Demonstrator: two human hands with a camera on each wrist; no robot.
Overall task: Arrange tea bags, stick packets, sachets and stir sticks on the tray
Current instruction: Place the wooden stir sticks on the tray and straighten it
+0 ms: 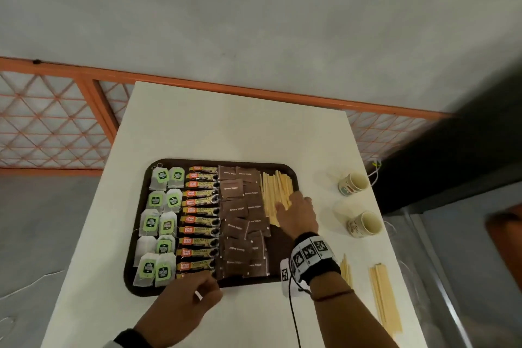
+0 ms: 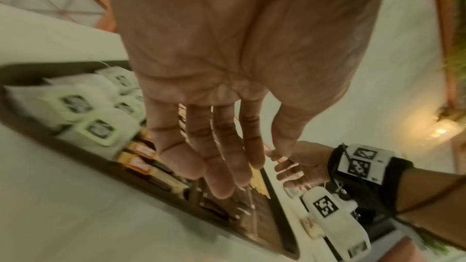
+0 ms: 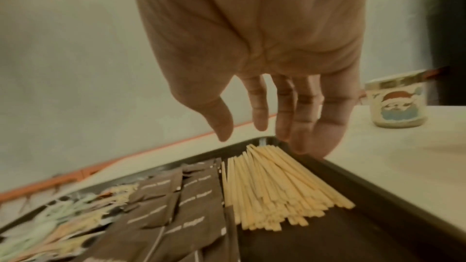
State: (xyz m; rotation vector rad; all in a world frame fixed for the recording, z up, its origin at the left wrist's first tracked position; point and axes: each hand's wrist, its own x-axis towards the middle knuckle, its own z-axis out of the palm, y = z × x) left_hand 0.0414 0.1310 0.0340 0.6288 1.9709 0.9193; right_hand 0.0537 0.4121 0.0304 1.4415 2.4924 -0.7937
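Right hand [image 1: 296, 213]: fingers spread and relaxed, holding nothing, poised over the tray's far right corner just above the stir sticks [image 3: 272, 184]; likely placed there to square up the bundle.

Left hand [image 1: 186, 301]: fingers straight and loosely parted, empty, at the tray's near rim; whether it touches the rim cannot be told. Probably steadying or about to nudge the near row.

Tray [image 1: 214, 161]: dark, rounded-corner, low raised lip, on a white table [image 1: 226, 127].

Contents, left to right in four columns, sorted by kind:
- Tea bags [image 1: 158, 223]: soft white paper pouches with green tags, paired.
- Stick packets [image 1: 199, 220]: narrow glossy orange-and-black sleeves, lying crosswise, stacked near to far.
- Sachets [image 1: 243, 220]: flat matte brown squares, overlapping loosely.
- Stir sticks: thin pale wooden slats, fanned, filling only the far half of their column.

Off tray, right: further loose sticks [image 1: 384, 299], apparently awaiting placement; two printed paper cups [image 1: 364, 223].
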